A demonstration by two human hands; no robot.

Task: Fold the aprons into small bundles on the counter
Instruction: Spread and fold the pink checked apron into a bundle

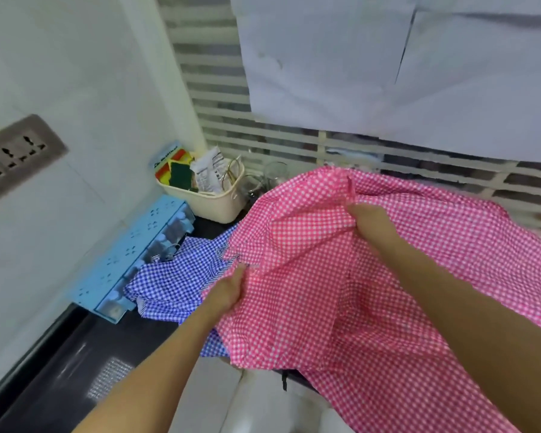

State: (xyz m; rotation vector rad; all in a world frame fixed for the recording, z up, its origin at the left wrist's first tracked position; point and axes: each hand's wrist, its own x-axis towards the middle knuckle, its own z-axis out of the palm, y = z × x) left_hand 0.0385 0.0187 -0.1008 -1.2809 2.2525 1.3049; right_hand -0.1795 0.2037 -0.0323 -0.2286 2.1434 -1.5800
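Head view: pink checked apron (pixel 310 295) lifted, its length running from the grip down toward the person, left hand (pixel 228 292) and right hand (pixel 370 228) each pinching its cloth, a blue checked apron (pixel 172 276) heaped just left of the left grip on the dark worktop (pixel 75 354) beside a white wall (pixel 75 73).

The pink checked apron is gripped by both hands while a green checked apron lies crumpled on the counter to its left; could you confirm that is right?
Not quite: the head view shows the crumpled one is a blue checked apron, not green. The left hand and right hand do grip the pink checked apron, with the other on the counter to its left.
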